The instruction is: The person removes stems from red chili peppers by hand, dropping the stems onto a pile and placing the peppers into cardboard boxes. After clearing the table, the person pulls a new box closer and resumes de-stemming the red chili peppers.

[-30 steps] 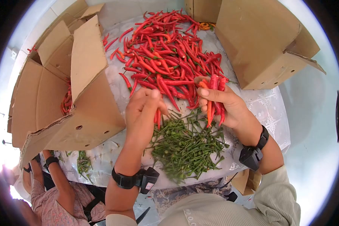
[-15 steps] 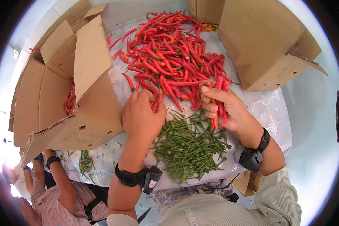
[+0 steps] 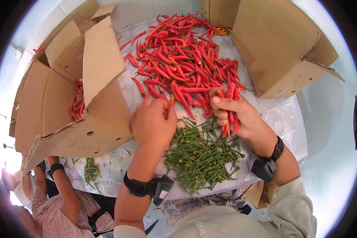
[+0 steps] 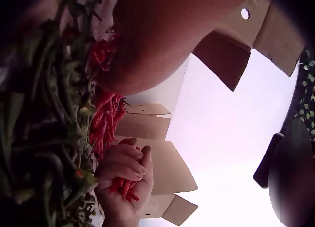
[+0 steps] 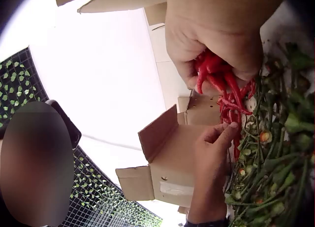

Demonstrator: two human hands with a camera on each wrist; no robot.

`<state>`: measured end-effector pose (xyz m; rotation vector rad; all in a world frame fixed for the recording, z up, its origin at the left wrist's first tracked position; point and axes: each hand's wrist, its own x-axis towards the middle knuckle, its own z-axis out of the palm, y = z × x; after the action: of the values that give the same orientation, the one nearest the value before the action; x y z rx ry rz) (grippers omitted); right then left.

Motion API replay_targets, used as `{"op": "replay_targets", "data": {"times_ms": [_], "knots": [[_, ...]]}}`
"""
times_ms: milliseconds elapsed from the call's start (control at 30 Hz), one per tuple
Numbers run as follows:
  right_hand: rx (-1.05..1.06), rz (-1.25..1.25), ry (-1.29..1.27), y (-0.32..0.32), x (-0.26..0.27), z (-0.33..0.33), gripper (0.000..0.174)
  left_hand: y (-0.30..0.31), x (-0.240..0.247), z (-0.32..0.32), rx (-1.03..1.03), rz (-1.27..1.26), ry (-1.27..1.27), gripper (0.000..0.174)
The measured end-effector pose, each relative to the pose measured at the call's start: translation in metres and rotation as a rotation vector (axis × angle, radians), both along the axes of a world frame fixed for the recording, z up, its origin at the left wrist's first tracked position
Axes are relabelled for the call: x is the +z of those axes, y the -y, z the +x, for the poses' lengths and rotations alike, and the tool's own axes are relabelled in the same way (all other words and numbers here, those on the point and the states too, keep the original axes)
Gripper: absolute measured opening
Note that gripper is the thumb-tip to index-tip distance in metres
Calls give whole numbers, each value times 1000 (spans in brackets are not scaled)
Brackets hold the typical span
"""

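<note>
The fingers (image 3: 226,104) of the right hand (image 3: 242,115) were curled tight round a bunch of red chillies (image 3: 231,119), whose tips hung below the palm; they were too closely packed to count. The left hand (image 3: 152,125) had thumb and fingertips pinched together on a single chilli (image 3: 169,107) at the near edge of the heap of red chillies (image 3: 182,55). Both hands were just above the table (image 3: 283,115), near each other but apart.

Just below them lay one pile of green stems (image 3: 200,152), touching the heap's near edge. Three cardboard boxes showed. The open cardboard box (image 3: 99,119) stood just beside the left hand, flaps raised, with red chillies (image 3: 77,101) lying inside. The second box (image 3: 281,43) stood beyond the right hand, its inside not visible. The third box (image 3: 212,10) stood at the far edge, its contents likewise hidden. Another person's two arms (image 3: 63,186) showed low on the left.
</note>
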<state>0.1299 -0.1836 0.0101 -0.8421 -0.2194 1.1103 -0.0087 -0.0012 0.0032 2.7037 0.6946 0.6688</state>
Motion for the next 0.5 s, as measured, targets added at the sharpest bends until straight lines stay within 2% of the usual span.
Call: {"op": "replay_targets", "data": {"times_ms": [100,200,267,333,433,500], "knots": [[1,-50,6,1,6,-1,28,4,8,-2,-2,-331,119,19],[-36,-93,100,-3,12,-8,31,14,14,-3,-206,-908,337,19],[-99,-138,215,-5,15,-16,37,22,11,-3,-351,-1018,356,18],[-58,-117,310,-4,6,-16,39,29,10,-3,-467,-1055,322,17],[-11,-148,376,-2,11,-18,34,32,14,-4,-534,-956,242,17],[-7,-171,423,-2,12,-19,30,30,16,-7,-469,-947,223,17]]}}
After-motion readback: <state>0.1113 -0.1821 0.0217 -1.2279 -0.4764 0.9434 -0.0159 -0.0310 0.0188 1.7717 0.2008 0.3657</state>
